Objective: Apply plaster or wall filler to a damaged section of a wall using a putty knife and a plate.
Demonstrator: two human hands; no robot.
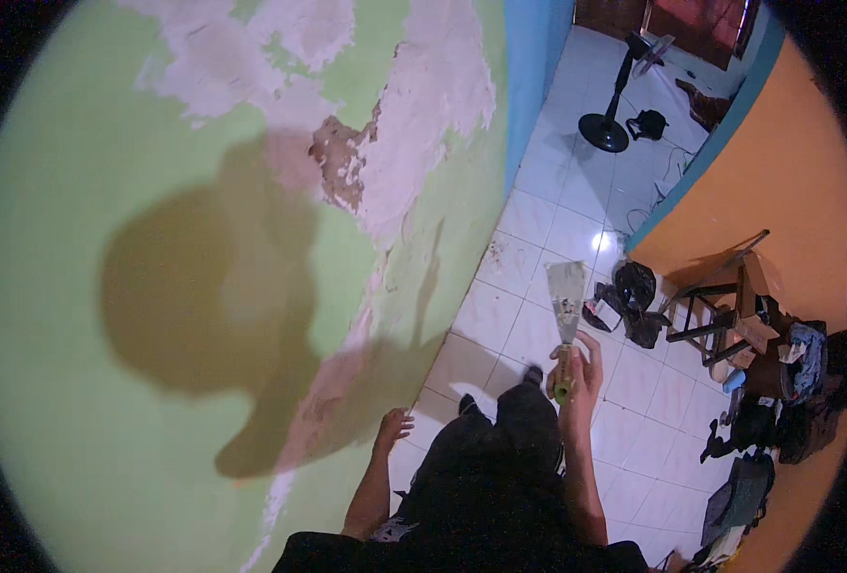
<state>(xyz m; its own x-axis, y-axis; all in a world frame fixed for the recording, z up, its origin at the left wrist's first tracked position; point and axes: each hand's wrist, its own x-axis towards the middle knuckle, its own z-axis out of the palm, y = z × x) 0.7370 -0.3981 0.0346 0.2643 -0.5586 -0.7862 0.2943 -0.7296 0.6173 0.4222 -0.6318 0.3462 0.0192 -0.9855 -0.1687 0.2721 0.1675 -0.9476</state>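
My right hand [584,372] is closed round the handle of a putty knife [567,291], held upright in front of me. Grey-white residue with darker specks marks its wide blade, and the handle end is green. Low on the other side, my left hand [394,429] hangs beside the wall, its fingers loosely apart and nothing in them. On the left rises a green wall [70,286] with pale pinkish patches [409,124] where paint is gone. Among these patches is a rough brown spot [339,158]. My shadow falls across the wall.
Crumbs [500,256] lie on the white tiled floor [657,401] by the wall's foot. Black plastic bags [635,291] sit ahead to the right, near a dark-legged stool [705,320]. A standing fan [603,132] is farther off. Bags and clothes [762,420] line the orange wall [777,191].
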